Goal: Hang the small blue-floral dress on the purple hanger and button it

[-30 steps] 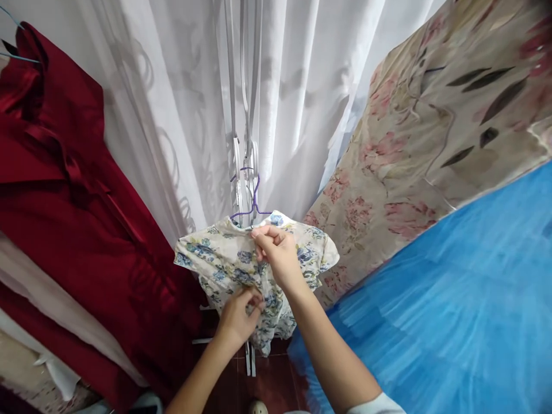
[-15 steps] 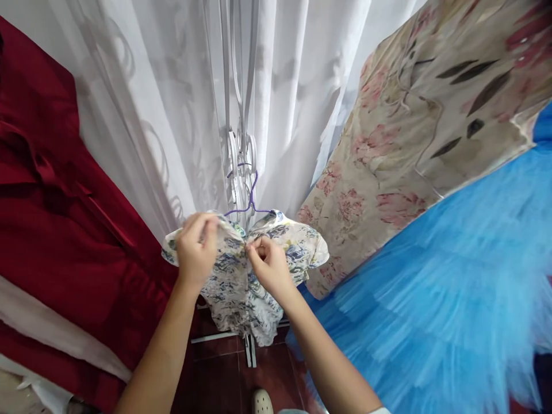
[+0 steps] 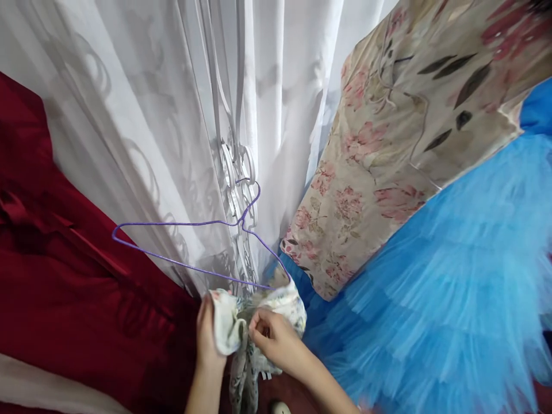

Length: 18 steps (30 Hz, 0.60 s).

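A small white garment with blue flowers [image 3: 280, 303] hangs bunched below a purple wire hanger [image 3: 190, 244]. The hanger's left arm is bare; its right end still sits inside the cloth. The hanger's hook rests on white metal scrollwork [image 3: 239, 172] behind a sheer white curtain [image 3: 150, 115]. My left hand [image 3: 206, 336] grips the garment's left edge, fingers closed. My right hand [image 3: 271, 339] pinches the cloth near its middle.
A dark red garment [image 3: 64, 276] hangs at the left. A beige cloth with pink flowers [image 3: 409, 115] hangs at the right, above a blue tulle skirt [image 3: 431, 305]. A dark red tiled floor and a light shoe tip [image 3: 280, 408] show at the bottom.
The garment has been pulled down off the hanger's left side and now hangs bunched low. Both hands moved down with it. The view tilted, so the hanger appears bare and skewed.
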{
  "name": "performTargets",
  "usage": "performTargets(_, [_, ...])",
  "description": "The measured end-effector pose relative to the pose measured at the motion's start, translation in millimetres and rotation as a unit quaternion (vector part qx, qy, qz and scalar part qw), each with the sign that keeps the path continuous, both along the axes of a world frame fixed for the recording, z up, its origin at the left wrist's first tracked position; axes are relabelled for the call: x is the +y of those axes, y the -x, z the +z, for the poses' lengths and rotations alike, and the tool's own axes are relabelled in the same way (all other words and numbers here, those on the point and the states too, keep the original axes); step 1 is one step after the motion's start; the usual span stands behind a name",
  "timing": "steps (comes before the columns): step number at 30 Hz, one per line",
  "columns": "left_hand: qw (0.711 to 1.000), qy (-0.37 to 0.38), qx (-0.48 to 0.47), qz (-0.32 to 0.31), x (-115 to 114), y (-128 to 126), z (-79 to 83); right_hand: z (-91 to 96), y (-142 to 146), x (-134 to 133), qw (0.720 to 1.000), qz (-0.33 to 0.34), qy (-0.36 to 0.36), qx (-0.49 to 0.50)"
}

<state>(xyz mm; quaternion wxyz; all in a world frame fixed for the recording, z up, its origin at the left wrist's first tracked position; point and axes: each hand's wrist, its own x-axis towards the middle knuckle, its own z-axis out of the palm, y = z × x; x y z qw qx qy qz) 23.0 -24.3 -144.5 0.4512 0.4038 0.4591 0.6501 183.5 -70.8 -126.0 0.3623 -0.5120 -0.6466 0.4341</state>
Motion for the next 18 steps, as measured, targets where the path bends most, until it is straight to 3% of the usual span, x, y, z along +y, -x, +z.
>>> performTargets(3, [0.992, -0.012, 0.109, -0.069, -34, -42, -0.6, -4.1, -25, -12, 0.998, 0.057, -0.018, 0.01])
performTargets(6, [0.965, -0.044, 0.195, -0.17, -51, -65, 5.0, -0.2, -43, -26, 0.992, 0.087, 0.023, 0.091])
performTargets(9, [0.956, -0.034, 0.114, -0.27, -55, -74, 6.7, 6.6, -68, -33, 0.98, 0.059, 0.078, 0.171])
performTargets(11, [0.93, -0.022, 0.063, -0.362, -58, -75, 5.5, 14.9, -92, -34, 0.972, 0.085, 0.109, 0.189])
performTargets(13, [0.888, -0.012, 0.067, -0.455, -64, -78, 4.6, 28.3, -116, -33, 0.963, 0.171, 0.128, 0.166])
performTargets(15, [0.856, -0.015, 0.108, -0.506, -72, -85, 5.1, 45.6, -134, -32, 0.944, 0.283, 0.117, 0.123])
performTargets(18, [0.861, -0.028, 0.17, -0.479, -85, -103, 4.5, 70.3, -145, -28, 0.912, 0.399, 0.06, 0.074])
